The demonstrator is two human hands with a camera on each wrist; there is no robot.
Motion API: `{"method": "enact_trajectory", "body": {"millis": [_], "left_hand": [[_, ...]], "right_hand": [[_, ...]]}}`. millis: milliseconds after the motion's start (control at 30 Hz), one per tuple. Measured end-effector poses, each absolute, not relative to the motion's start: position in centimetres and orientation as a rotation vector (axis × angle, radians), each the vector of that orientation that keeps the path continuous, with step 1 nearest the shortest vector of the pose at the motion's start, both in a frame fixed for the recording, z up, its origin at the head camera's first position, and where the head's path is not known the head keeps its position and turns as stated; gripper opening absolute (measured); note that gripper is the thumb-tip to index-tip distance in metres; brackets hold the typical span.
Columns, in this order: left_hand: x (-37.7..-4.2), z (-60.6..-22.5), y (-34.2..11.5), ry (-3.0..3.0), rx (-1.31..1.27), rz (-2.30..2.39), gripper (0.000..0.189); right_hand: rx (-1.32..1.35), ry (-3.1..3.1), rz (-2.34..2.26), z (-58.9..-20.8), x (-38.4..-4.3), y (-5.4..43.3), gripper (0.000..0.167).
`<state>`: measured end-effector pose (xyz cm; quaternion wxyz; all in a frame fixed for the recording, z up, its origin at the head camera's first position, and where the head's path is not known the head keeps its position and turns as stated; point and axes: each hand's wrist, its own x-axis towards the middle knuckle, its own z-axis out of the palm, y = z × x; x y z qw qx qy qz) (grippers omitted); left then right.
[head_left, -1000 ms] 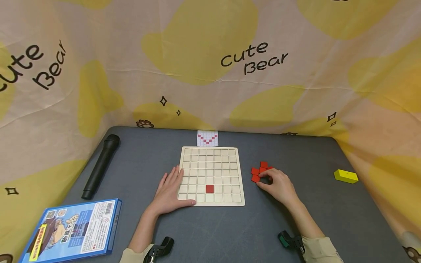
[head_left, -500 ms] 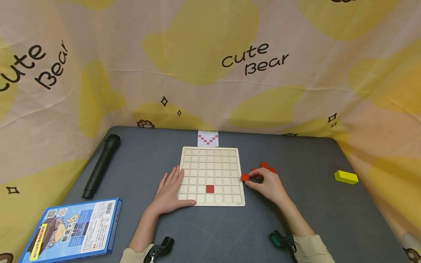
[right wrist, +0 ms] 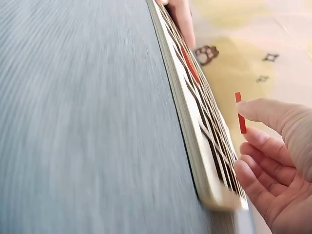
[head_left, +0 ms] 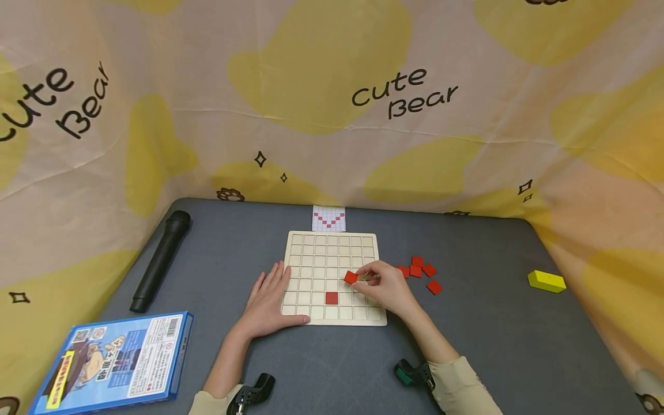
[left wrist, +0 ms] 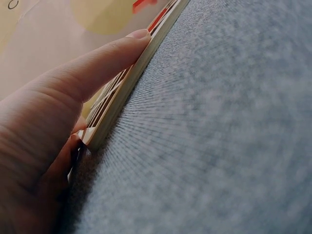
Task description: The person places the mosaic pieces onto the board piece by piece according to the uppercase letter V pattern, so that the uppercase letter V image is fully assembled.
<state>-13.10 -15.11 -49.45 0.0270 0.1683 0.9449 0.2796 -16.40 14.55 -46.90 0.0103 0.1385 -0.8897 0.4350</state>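
A pale wooden grid board (head_left: 306,249) lies mid-table, with one red square tile (head_left: 331,298) set in a cell of its second row from the front. My left hand (head_left: 267,305) rests on the board's left side, fingers straight along the edge and thumb across the front-left rim; the left wrist view shows the thumb (left wrist: 107,63) pressing on it. Above the right part of the board my right hand (head_left: 390,288) pinches another red tile (head_left: 351,277) between thumb and fingers. In the right wrist view the pinched tile (right wrist: 241,113) stands edge-on, raised over the board.
Several loose red tiles (head_left: 416,271) lie right of the board. A small pattern card (head_left: 329,219) sits behind it. A black microphone (head_left: 161,262) and a blue box (head_left: 114,363) are at the left, a yellow block (head_left: 546,280) at the far right. Printed cloth hangs behind.
My right hand has taken a red tile from the loose group and carried it leftward over the board. The left hand has stayed on the board.
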Motion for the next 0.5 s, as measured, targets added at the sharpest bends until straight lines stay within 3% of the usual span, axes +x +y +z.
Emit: {"method": "enact_trajectory", "body": {"millis": [233, 500], "left_hand": [[-13.1, -49.4, -15.2, 2.924, 0.51, 0.85, 0.123], [-13.1, -49.4, -15.2, 2.919, 0.517, 0.855, 0.123]], "right_hand": [[0.578, -2.756, 1.41, -47.1, -16.7, 11.3, 0.017], [0.723, -2.808, 1.161, -47.3, -17.2, 9.2, 0.017]]}}
